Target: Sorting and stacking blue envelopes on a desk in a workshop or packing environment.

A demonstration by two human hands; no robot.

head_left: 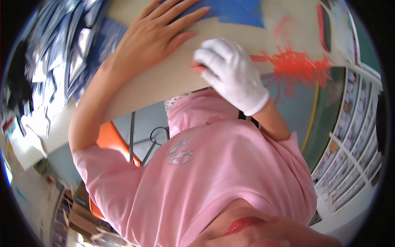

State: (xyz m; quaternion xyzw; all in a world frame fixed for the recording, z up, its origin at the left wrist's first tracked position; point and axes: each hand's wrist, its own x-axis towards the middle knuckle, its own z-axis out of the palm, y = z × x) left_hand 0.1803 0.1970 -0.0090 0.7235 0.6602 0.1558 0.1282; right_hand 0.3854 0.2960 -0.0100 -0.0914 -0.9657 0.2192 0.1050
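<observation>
My left hand (154, 35) is bare and lies palm down at the far part of the table, its fingers stretched out and spread over a blue sheet (240, 12). My right hand (230, 72) wears a white glove and is held over the table near its front edge, the fingers curled closed. A small reddish bit (198, 67) shows at the curled fingertips; whether it is skin or a held piece I cannot tell. Just right of the glove lies a tangled bunch of thin red-orange strips (296, 66), partly hanging over the table edge.
Shiny blue and silver plastic packets (61, 53) are heaped on the left of the pale table (144, 84). A red-rimmed dark object (324, 29) lies at the far right. An orange chair (111, 138) stands behind my left arm; shelving (349, 140) lines the right, and cardboard boxes (80, 218) stand lower left.
</observation>
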